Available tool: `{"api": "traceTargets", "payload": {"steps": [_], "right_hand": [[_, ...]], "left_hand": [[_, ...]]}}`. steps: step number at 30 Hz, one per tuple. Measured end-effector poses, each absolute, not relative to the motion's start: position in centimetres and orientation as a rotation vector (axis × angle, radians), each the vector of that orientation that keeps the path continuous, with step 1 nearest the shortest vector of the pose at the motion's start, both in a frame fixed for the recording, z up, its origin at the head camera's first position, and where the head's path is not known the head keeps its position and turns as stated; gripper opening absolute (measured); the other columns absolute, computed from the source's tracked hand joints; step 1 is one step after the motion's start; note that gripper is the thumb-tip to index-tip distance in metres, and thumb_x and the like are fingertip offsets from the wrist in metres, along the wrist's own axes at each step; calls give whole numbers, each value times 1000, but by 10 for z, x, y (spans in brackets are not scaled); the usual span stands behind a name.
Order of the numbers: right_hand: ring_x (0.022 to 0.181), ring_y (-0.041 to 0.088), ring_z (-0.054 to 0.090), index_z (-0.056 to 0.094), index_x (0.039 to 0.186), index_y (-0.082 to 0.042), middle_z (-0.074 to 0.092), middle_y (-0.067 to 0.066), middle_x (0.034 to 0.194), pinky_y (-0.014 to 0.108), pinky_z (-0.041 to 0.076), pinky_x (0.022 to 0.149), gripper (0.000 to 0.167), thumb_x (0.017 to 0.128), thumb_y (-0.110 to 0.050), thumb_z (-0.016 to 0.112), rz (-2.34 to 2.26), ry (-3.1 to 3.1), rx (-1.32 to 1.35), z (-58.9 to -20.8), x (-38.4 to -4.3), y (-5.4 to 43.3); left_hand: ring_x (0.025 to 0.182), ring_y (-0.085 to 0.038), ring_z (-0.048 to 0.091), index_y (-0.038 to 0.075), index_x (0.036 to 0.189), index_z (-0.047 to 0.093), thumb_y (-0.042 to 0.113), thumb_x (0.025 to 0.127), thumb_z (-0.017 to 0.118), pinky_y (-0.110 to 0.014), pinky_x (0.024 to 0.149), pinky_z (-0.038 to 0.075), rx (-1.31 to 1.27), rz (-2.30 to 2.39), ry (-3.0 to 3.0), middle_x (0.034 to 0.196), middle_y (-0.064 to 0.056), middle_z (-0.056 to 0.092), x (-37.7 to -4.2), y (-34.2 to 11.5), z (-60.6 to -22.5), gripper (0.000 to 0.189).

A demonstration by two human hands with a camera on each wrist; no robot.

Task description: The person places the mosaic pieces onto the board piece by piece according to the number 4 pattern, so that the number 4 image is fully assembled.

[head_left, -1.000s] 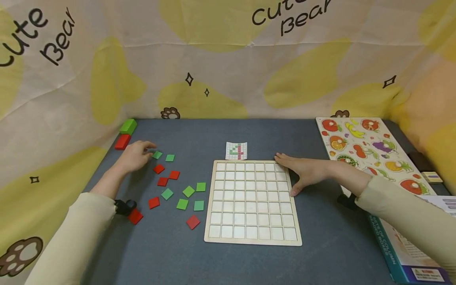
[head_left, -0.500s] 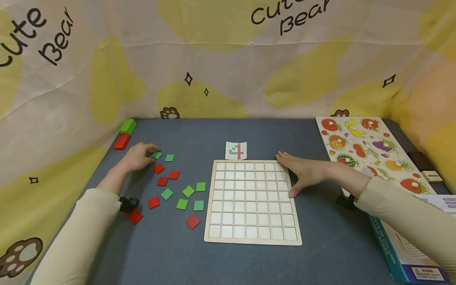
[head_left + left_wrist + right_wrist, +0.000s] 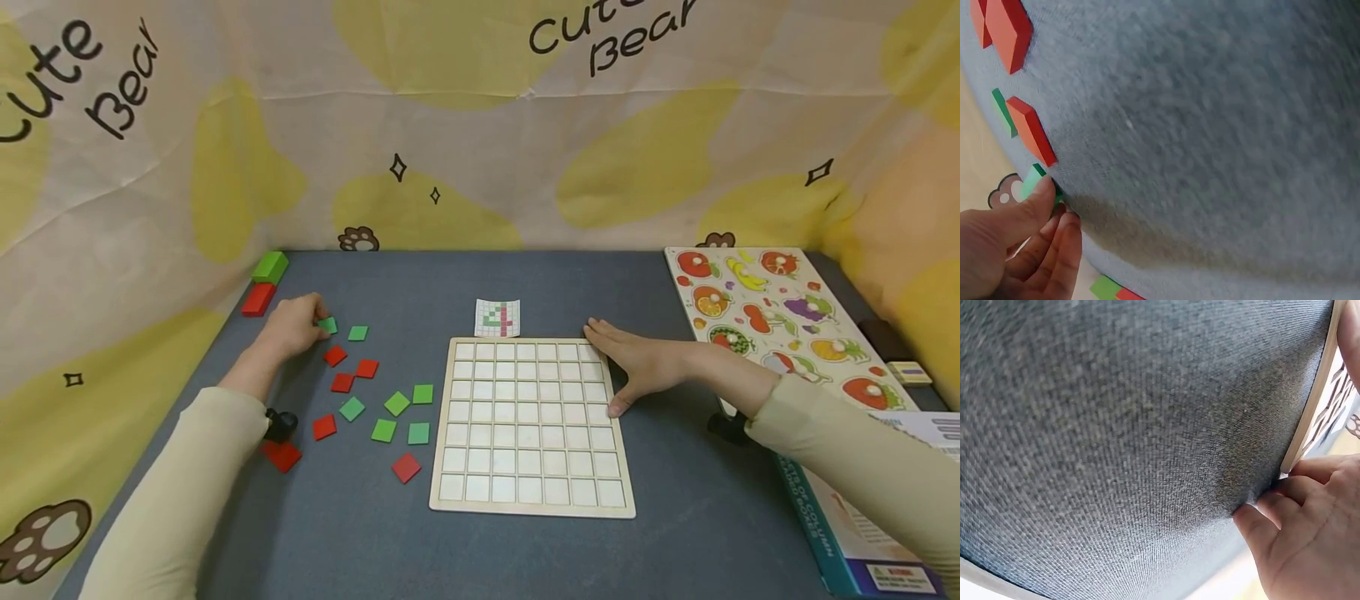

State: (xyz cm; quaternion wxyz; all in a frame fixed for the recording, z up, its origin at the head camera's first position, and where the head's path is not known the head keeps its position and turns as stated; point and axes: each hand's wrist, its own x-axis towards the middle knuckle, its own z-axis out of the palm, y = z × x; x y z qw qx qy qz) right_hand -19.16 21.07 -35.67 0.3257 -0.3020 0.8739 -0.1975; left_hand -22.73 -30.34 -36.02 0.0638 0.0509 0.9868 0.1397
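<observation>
My left hand [image 3: 294,323] pinches a green square tile [image 3: 328,325] between thumb and fingers, at the far left of the table. In the left wrist view the thumb covers part of that tile [image 3: 1034,182]. Another green tile [image 3: 358,333] and a red tile [image 3: 335,356] lie close by. My right hand [image 3: 648,362] rests at the upper right edge of a wooden grid board [image 3: 630,505], its thumb and fingers spread against the rim. The board's square cells are bare white. In the right wrist view, the fingers of the right hand [image 3: 1310,519] touch the table beside the board's corner.
Several red and green tiles [image 3: 384,430] lie scattered left of the board. A small pattern card [image 3: 497,317] sits behind it. Green [image 3: 270,267] and red [image 3: 258,299] blocks stand at the back left. A fruit puzzle board [image 3: 780,292] and a box [image 3: 847,525] occupy the right side.
My left hand has moved slightly right onto the far green tile and now pinches it, tilting it up. The right hand has stayed nearly still at the board's edge.
</observation>
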Motion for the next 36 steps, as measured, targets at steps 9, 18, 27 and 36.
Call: {"api": "traceTargets", "payload": {"steps": [9,18,27,36], "right_hand": [[152,45,-12,-3,156,5,-15,26,164,65,8,121,127,77,-47,81,-499,2288,-791,-357,-192,211],[152,45,-12,-3,155,6,-14,26,164,65,6,121,126,77,-45,81,-520,2281,-781,-354,-191,210],[152,46,-12,-3,155,6,-14,26,164,65,6,121,127,76,-47,81,-519,2286,-782,-357,-191,211],[153,45,-10,-2,155,6,-12,26,164,64,8,121,128,75,-48,82,-487,2302,-778,-357,-192,210]], "left_hand": [[83,-34,60,0,98,60,8,89,70,-44,76,47,141,661,3098,91,-20,65,-225,-249,-359,15],[83,-22,65,8,98,68,15,87,75,-28,72,49,384,1035,2802,92,-10,70,-214,-134,-357,15],[81,-16,63,9,94,70,10,88,73,-24,73,50,619,974,2676,90,-7,71,-208,-48,-364,6],[75,-13,64,10,92,69,16,89,72,-24,68,49,664,738,2747,90,-4,73,-209,-25,-365,7]]}}
